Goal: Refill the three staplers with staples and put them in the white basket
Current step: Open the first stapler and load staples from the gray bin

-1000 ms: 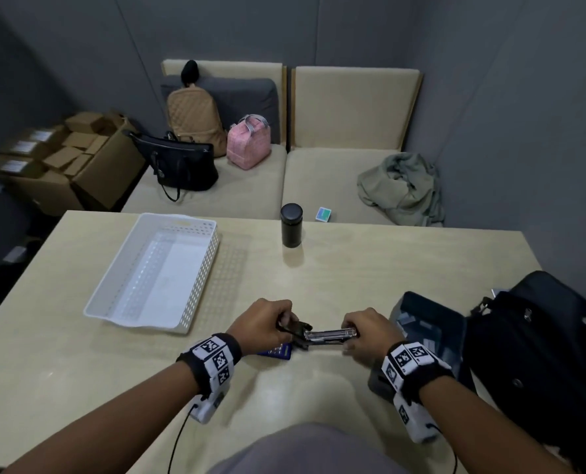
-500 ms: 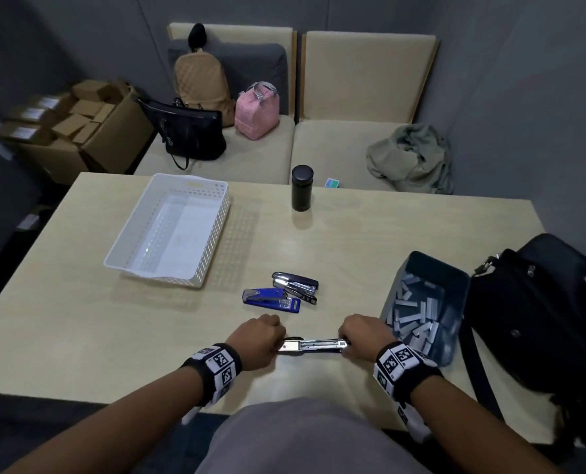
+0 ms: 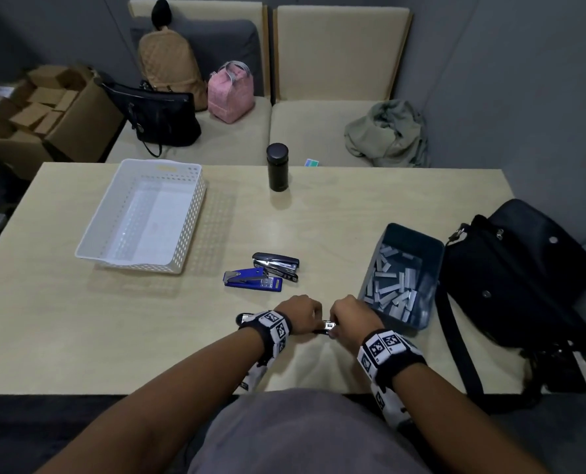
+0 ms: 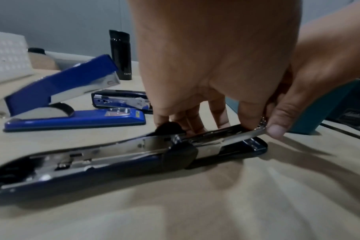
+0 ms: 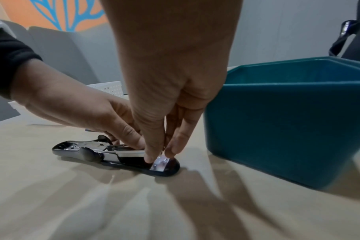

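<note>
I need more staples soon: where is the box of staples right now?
Head view: the teal box stands on the table's right side, between the right hand and the black bag.

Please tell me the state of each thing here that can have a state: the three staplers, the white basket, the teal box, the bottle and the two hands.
Opened stapler: flipped open flat on the table, magazine exposed.
Blue stapler: closed, on table.
Dark stapler: closed, on table.
White basket: holds no staplers.
Teal box: open, holding staple strips.
Black bottle: upright, capped.
Left hand: holds the opened stapler.
Right hand: pinches its magazine tip.

Hands (image 3: pixel 322 314) closer together than before
</note>
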A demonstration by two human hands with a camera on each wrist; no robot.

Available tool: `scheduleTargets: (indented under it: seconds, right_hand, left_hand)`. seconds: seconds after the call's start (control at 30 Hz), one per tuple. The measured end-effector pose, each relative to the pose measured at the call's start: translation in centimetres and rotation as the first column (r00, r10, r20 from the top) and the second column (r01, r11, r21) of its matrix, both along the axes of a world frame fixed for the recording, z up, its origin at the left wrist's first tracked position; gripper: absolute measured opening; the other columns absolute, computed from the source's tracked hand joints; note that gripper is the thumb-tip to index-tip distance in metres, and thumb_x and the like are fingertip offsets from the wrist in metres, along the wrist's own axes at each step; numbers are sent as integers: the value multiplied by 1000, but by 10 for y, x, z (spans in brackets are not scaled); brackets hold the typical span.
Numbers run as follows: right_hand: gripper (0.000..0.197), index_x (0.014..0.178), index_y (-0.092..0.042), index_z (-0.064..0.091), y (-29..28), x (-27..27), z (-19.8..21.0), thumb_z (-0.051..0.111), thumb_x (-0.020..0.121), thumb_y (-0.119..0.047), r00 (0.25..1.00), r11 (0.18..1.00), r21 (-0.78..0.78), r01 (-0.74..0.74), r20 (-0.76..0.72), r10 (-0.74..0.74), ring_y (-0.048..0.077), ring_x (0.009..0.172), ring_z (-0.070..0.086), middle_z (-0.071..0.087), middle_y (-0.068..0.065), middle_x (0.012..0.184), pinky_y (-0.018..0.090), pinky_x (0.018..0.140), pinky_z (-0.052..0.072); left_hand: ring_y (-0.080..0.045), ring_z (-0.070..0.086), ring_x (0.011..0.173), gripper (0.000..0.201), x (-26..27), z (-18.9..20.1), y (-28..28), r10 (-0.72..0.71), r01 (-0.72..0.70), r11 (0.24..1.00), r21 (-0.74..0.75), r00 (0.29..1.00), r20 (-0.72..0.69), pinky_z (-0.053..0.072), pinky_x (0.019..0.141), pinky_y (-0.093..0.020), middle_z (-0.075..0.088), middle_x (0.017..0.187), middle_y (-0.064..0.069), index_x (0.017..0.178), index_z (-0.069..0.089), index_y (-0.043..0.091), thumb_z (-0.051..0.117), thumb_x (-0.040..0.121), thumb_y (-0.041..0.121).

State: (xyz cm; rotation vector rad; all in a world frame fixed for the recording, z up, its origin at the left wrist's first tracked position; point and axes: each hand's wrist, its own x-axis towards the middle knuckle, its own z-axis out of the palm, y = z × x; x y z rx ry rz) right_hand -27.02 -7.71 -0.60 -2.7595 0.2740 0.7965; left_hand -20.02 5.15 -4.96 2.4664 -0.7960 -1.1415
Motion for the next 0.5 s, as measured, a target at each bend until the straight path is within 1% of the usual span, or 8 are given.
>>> scheduleTargets:
  seconds: [0.07,0.1,0.2,0.37,0.43,0.5]
  right_hand:
    - [20,94,-11,74,-2,-2,-1,78,76,-19,1000,999,32,31,0,-31,27,85,69,72,11,94,33,77,56]
    - [19,93,-12,74,-3,-2,-1,78,75,-18,999,998,47,43,0,-43,26,84,69,72,11,92,33,77,57]
    - [18,92,-11,74,-5,-3,-3,77,76,-16,998,995,72,68,4,-69,27,84,69,72,12,91,34,78,57]
    - [13,89,-9,74,-5,-6,-10,75,77,-15,996,994,61,93,8,-94,26,81,69,72,12,87,31,73,57]
    - [12,88,-9,74,-6,-4,-11,74,77,-14,995,994,58,92,19,-94,27,81,69,72,12,86,31,71,56]
    - [14,90,-10,74,-8,-1,-14,73,77,-15,995,994,63,94,20,-95,28,83,69,71,12,88,32,72,56]
  left_hand:
    - [-27,62,90,29,-4,-1,-2,20,-21,1000,14,1000,15,54,82,-40,69,95,-8,79,67,25,60,77,52]
    - [-27,62,90,31,-5,-2,-3,38,-39,999,19,999,23,54,82,-41,69,95,-7,78,68,25,60,75,55]
    - [-27,63,89,32,-6,-3,-8,96,-97,995,40,995,31,55,82,-42,71,91,-6,79,73,20,63,74,51]
    - [-27,64,87,31,-9,-4,-13,168,-171,983,65,985,49,54,83,-40,72,87,-6,77,75,18,68,70,48]
    - [-27,65,86,29,-9,-5,-10,205,-206,978,19,978,41,53,81,-37,73,83,-5,79,76,19,69,71,46]
    - [-25,66,84,30,-7,-6,-7,228,-228,973,-37,974,-2,52,81,-36,74,79,-4,90,72,22,71,71,45]
